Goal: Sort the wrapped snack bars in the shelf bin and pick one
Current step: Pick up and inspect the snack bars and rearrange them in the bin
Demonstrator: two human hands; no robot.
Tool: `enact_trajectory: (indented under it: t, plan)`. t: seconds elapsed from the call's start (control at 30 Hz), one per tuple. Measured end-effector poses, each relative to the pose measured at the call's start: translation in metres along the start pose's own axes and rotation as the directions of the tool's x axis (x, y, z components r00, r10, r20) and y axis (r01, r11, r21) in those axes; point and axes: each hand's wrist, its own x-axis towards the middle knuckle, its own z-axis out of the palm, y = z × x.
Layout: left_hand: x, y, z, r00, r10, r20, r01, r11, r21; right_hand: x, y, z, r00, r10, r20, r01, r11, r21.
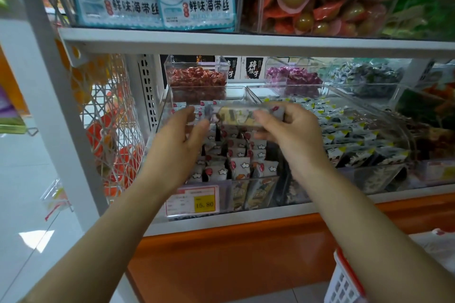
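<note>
Nearest, bottom right: a corner of a white-and-red shopping basket [344, 280], below the shelf's orange base.

Front edge of middle shelf [221, 225], left end: a clear shelf bin [222, 198]. The price tag [192, 200] on its front wall reads "15. 80" on yellow; the smaller print is too fine to read.

Inside the bin, wrapped snack bars [236, 162] stand on end in rough rows, with white wrappers carrying red and cloud marks.

Above the bin's rear half, one snack bar [236, 115] is held level.
- Right hand [288, 128]: fingers and thumb curled round its right end.
- Left hand [183, 130]: fingers half bent at its left end. Blur hides the contact, so I cannot tell whether it grips.

Judgement: the pick step is in hand and sorting looks largely done. Next move: draw the bar clear towards the basket without toppling the rows.

Rear edge of shelf: cards [254, 67] read "碎银子".

Upper shelf: seaweed packs [194, 5] read "鲜味海带丝" under a large "鲜".
</note>
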Motion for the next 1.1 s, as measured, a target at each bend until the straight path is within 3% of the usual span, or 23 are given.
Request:
enact_trajectory:
  t: [0.1,0.23,0.33,0.63,0.8,0.97,1.1]
  plan:
    - [0.038,-0.009,0.008,0.991,0.006,0.133,-0.042,0.962,0.269,0.034,-0.001,0.001,0.998,0.022,-0.057,-0.024,1.0,-0.021]
    - [0.087,-0.029,0.024,0.944,-0.123,0.307,-0.071,0.832,0.551,0.066,0.004,0.009,0.996,0.07,-0.061,-0.074,0.995,-0.069]
    - [0.109,-0.04,0.035,0.919,-0.144,0.366,-0.092,0.825,0.557,0.084,0.009,0.013,0.996,0.045,-0.078,-0.056,0.988,-0.142]
    - [0.14,-0.063,0.045,0.846,-0.34,0.41,-0.031,0.737,0.675,0.11,0.015,0.023,0.998,0.063,-0.02,-0.065,0.987,-0.149]
    - [0.138,-0.057,0.041,0.823,-0.38,0.421,-0.017,0.726,0.688,0.122,0.019,0.036,0.998,0.055,-0.011,-0.056,0.98,-0.189]
    - [0.122,-0.053,0.039,0.837,-0.396,0.378,-0.061,0.619,0.783,0.138,0.015,0.071,0.997,-0.068,0.023,0.071,0.956,-0.286]
    - [0.118,-0.055,0.036,0.816,-0.438,0.379,-0.039,0.611,0.79,0.153,0.02,0.098,0.974,-0.191,0.123,0.227,0.843,-0.487]
